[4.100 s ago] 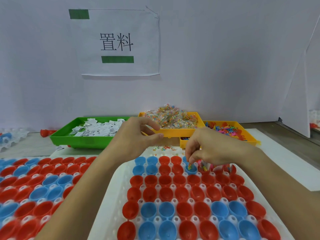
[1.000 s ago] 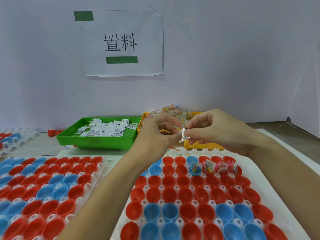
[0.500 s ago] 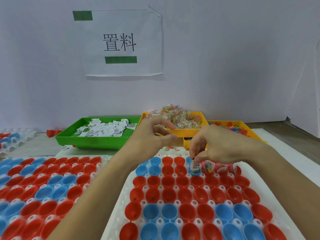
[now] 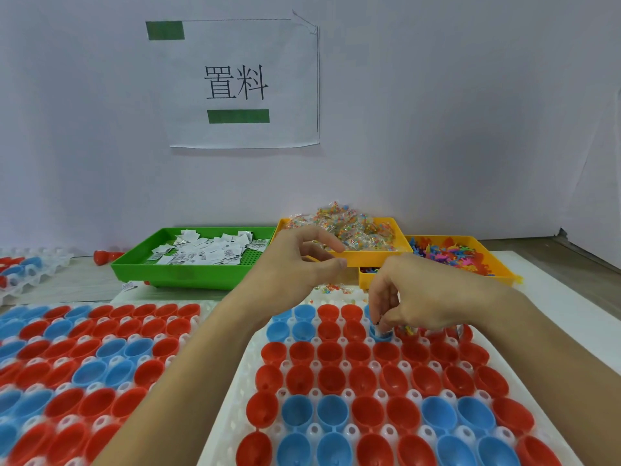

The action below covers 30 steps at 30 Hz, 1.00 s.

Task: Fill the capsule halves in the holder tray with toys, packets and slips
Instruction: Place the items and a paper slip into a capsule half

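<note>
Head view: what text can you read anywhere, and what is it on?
"置料": on the white paper sheet taped to the wall, between two green bars.
Paper slips in the green tray: dark print, too small to read.
Nothing else is legible.

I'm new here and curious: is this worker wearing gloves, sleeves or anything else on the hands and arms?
No. Both the left hand and the right hand are bare, with no gloves, rings or watch showing. Both forearms are uncovered as far as the picture reaches; no sleeve edge is visible.
</note>
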Motion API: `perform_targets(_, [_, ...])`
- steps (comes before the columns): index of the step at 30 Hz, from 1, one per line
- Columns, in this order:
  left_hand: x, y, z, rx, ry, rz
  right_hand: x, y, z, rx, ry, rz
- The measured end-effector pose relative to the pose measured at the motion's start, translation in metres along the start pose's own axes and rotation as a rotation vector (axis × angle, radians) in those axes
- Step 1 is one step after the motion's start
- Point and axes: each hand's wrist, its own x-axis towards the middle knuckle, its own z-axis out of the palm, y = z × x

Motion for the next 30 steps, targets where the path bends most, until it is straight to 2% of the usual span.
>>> perform_targets(9, [0.002,-0.002,-0.002,0.034,0.003,0.009,0.0,0.002,-0.001,0.022,-0.004,0.001])
perform_targets(12, [0.003,-0.003,-0.003,0.031,0.004,0.007,-0.004,0.01,-0.01,0.059,0.058,-0.003])
perform_targets(14, [0.003,-0.004,-0.004,0.024,0.01,0.006,-0.006,0.023,-0.019,0.113,0.154,-0.005])
perform_targets(16, [0.003,-0.005,-0.006,0.015,0.023,0.011,-0.005,0.046,-0.026,0.135,0.333,0.045])
perform_targets(19, [0.004,-0.006,-0.008,-0.002,0.046,0.022,-0.005,0.096,-0.027,0.06,0.612,0.265])
perform_targets(21, [0.005,-0.006,-0.009,-0.005,0.057,0.024,-0.005,0.125,-0.021,0.076,0.676,0.397])
perform_targets(25, [0.006,-0.007,-0.01,-0.012,0.065,0.035,0.004,0.147,-0.012,0.117,0.703,0.487])
perform_targets(30, [0.007,-0.007,-0.01,-0.001,0.071,0.039,0.037,0.148,-0.01,0.023,0.56,0.48])
